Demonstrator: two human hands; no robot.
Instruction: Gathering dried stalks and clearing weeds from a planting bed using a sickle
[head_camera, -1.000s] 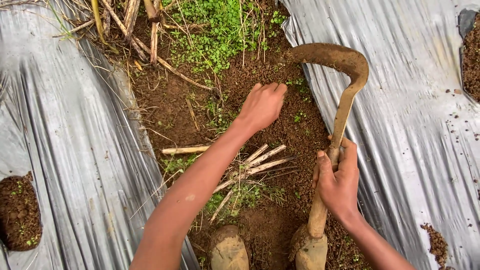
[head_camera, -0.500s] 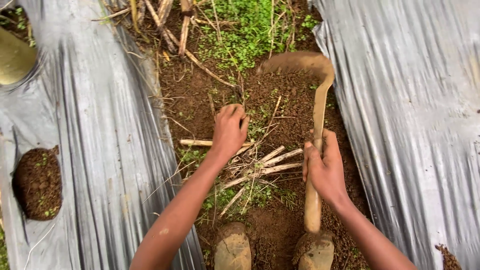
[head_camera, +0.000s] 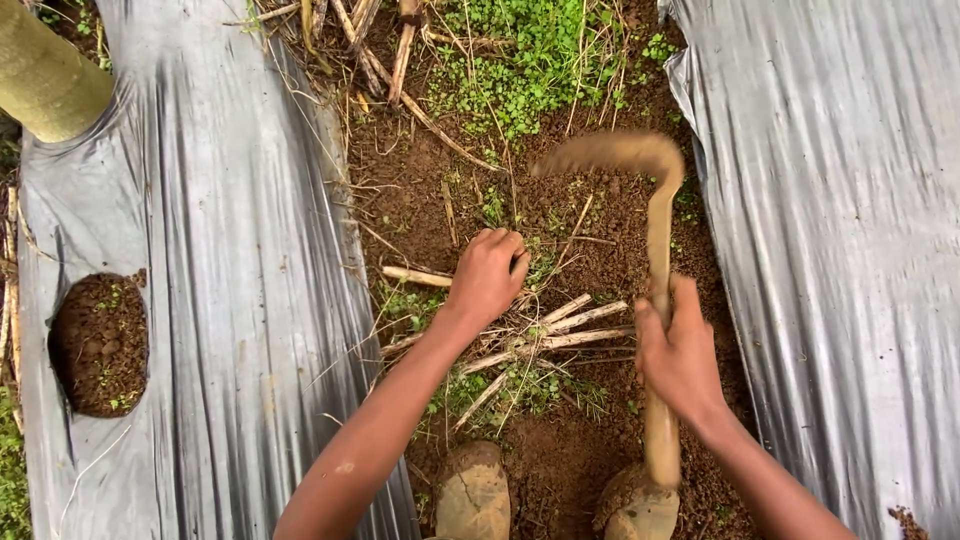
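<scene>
looking down at a strip of bare soil (head_camera: 420, 190) between two sheets of grey plastic mulch (head_camera: 230, 300). my right hand (head_camera: 680, 350) is clamped around the wooden handle of a curved hoe (head_camera: 655, 250), its muddy blade blurred over the soil ahead of me. my left hand (head_camera: 490, 275) is curled into a loose fist down among weeds and dry cut stalks (head_camera: 560, 325); i cannot tell whether it grips anything. my two muddy boots (head_camera: 475, 495) stand at the bottom edge, and green weeds (head_camera: 540, 50) grow at the top.
</scene>
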